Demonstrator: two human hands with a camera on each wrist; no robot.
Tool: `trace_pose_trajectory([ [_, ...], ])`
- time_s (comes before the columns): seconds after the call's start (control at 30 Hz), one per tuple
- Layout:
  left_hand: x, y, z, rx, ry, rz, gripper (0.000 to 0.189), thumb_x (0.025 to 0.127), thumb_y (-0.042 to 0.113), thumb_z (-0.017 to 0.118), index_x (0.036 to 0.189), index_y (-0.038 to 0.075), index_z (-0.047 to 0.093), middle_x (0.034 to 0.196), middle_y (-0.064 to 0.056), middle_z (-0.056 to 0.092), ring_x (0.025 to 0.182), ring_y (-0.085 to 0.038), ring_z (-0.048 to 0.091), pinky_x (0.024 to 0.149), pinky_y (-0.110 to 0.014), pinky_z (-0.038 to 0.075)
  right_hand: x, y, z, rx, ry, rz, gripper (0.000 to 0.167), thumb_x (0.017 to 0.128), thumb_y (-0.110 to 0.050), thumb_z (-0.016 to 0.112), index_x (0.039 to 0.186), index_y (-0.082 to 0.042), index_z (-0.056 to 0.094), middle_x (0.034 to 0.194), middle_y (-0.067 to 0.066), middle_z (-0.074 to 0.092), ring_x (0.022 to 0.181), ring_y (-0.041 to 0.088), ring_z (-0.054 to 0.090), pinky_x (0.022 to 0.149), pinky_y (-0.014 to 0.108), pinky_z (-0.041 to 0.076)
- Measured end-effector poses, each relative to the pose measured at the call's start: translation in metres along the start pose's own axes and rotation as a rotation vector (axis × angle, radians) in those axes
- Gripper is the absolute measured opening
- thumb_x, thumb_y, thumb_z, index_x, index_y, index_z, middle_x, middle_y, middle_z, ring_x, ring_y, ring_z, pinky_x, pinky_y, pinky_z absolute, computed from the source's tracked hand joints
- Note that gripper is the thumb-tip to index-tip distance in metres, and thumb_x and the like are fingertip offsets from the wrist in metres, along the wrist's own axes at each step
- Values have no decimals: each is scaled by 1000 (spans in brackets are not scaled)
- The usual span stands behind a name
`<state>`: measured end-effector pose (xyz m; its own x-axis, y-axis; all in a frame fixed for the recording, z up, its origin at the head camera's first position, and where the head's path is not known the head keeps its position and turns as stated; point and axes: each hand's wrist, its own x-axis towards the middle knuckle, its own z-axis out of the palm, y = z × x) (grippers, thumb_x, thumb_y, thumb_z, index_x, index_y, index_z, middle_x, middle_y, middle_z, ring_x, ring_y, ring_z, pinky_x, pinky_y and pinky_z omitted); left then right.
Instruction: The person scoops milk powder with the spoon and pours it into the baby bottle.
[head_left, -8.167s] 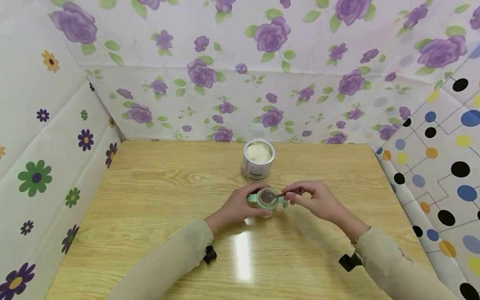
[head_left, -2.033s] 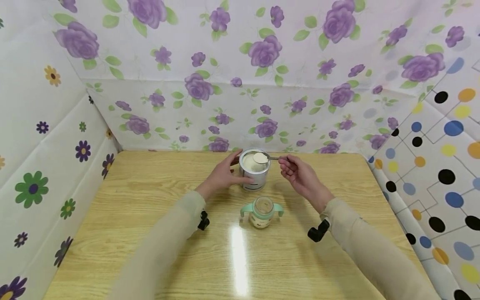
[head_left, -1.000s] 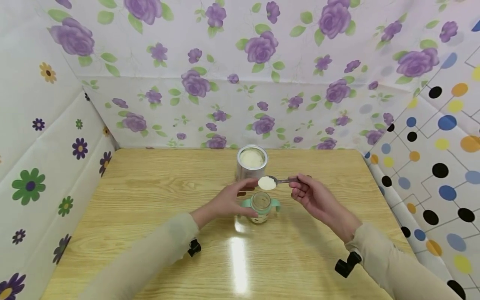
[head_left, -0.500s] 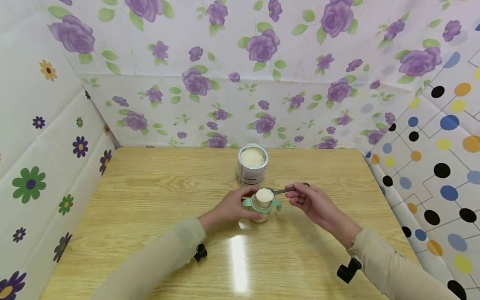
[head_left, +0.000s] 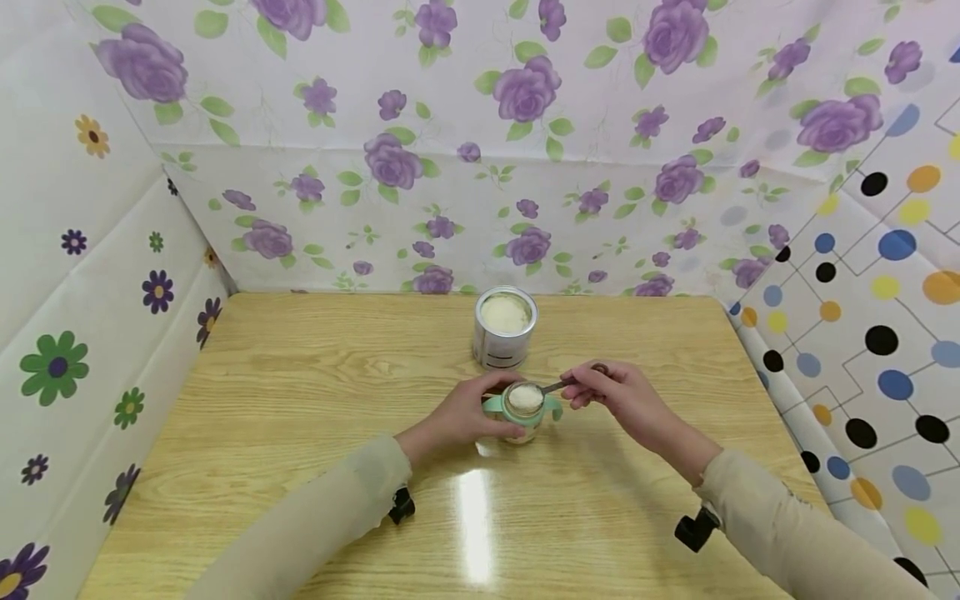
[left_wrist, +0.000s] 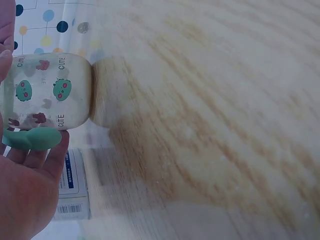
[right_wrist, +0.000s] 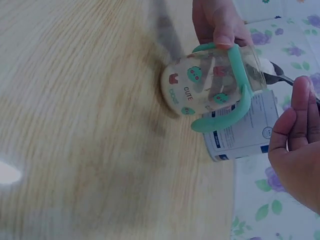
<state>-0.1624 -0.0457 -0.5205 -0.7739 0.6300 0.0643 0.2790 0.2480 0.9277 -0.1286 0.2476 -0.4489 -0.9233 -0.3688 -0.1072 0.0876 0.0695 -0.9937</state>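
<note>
Spoon (head_left: pixel 556 386) of pale powder (head_left: pixel 527 397) at the mouth of the bottle (head_left: pixel 524 421).
Head view: bottle upright on the table (head_left: pixel 337 392), left hand (head_left: pixel 467 412) clamped round it; right hand (head_left: pixel 618 393) pinches the spoon's handle; open can (head_left: pixel 504 346) of powder just behind. Step in hand, by my reading: adding powder to the bottle. Left wrist view: palm and fingers close about the bottle, green handle (left_wrist: pixel 34 139) by the palm. Right wrist view: spoon's bowl at the clear neck, rim contact unclear. Next move seems to call for tipping the spoon inward, bottle held steady.
</note>
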Motion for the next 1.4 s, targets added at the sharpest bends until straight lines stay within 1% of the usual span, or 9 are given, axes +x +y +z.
trace_pose_trajectory([
  [0.17,0,-1,1,-10,-7,-4,71,84,27,96,146,27,62,135,10,68,127,-11,63,111,-38,51,3,-6,6,-115,33,-40,40,111,-27,62,122,10,72,101,10,79,91,26,76,89,37,63],
  [0.33,-2,0,1,-19,-9,-4,69,85,29,95,145,30,61,134,11,67,127,-12,62,111,-41,51,3,-9,13,-209,38,-114,33,110,-20,64,117,11,74,97,11,79,91,34,75,82,36,65],
  [0.43,-2,0,1,-21,-8,-11,69,85,30,95,145,30,61,134,11,67,127,-12,62,111,-41,51,3,-10,16,-269,26,-161,27,110,-16,64,114,8,75,95,11,79,88,30,75,80,37,65],
  [0.57,-3,2,1,-22,-10,-11,68,85,31,94,145,29,61,134,11,67,126,-12,62,111,-41,51,2,-11,20,-421,22,-230,19,108,-15,66,111,-1,79,91,4,79,82,21,74,77,34,63],
  [0.73,-3,4,1,-25,-9,3,69,85,31,94,145,28,61,134,9,68,125,-15,63,109,-42,52,-1,-12,22,-573,20,-319,16,107,-10,67,118,-5,78,91,1,79,81,15,72,70,31,60],
  [0.97,-2,3,0,-24,-2,6,68,85,28,95,145,28,62,135,9,68,126,-15,63,111,-43,51,-3,-11,22,-642,-7,-374,18,104,-6,69,120,-4,78,93,6,80,81,9,70,70,30,60],
  [1.1,-2,3,0,-23,0,5,69,84,28,95,145,28,62,136,7,68,126,-16,63,111,-44,51,-4,-13,22,-671,-11,-384,17,103,-6,70,118,-5,79,94,1,79,80,8,69,70,30,60],
  [1.23,-2,2,0,-13,1,-1,69,85,29,95,146,27,62,137,7,67,127,-15,63,112,-43,50,-4,-17,21,-699,-21,-374,15,102,-7,72,116,-8,80,93,-9,77,79,7,68,69,29,59],
  [1.4,-1,0,2,0,6,-3,72,84,30,95,147,26,61,138,5,67,128,-16,62,113,-43,50,-6,-22,23,-663,-39,-318,18,106,-14,70,118,-7,80,89,-9,78,77,9,71,63,30,57],
])
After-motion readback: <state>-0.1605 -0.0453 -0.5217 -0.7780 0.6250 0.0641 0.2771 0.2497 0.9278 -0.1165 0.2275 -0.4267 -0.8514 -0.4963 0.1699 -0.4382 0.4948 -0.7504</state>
